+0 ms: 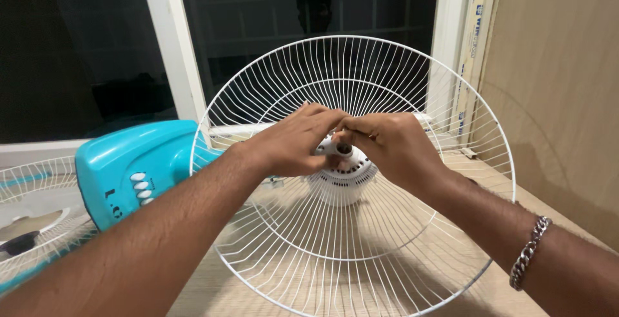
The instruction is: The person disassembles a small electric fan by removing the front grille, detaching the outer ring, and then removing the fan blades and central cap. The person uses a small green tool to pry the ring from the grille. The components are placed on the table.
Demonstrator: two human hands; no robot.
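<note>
Now, hands: two, left hand (293,146) and right hand (393,146), fingers closed on one white hub nut (338,148)
Guards: two; one wire guard (361,239) upright on counter (193,297), one spare guard (29,181) far left
Fan body (132,168): one, turquoise, behind guard

A white-framed window (169,46) showed darkness outside; a plain tan wooden wall panel (554,85) rose beside the light wooden surface (509,191).

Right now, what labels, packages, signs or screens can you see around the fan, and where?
Dark markings beside white oval buttons on the turquoise fan base, left of the left hand.
Pale strip with blue printing, upright along the window frame, upper right.
No screens or packages.
</note>
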